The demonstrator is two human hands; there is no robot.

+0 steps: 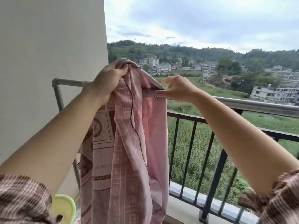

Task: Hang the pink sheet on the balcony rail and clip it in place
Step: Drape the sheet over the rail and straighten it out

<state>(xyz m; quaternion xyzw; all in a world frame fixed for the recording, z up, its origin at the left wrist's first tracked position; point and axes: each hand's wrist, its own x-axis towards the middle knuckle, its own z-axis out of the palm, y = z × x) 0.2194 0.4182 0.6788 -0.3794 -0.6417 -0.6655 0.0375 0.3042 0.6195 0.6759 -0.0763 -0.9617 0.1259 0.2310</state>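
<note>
At balcony corner: one pink checked fabric sheet (126, 143) hung lengthwise, hem laid on one round silver metal rail (258, 107); rail exposed rightward. Two hands, apart: left hand (105, 83) clenched on bunched top, right hand (178, 89) pinching hem at rail.

There is one pink sheet (127, 143), draped at the one silver rail (258, 106). Two hands meet at that rail, the left hand (106, 81) just above it and the right hand (178, 88) against it. Below the rail are two patterned sleeves, a left sleeve (24, 199) and a right sleeve (278, 199), one black railing (186, 116) and one green-rimmed container (72, 202).
</note>
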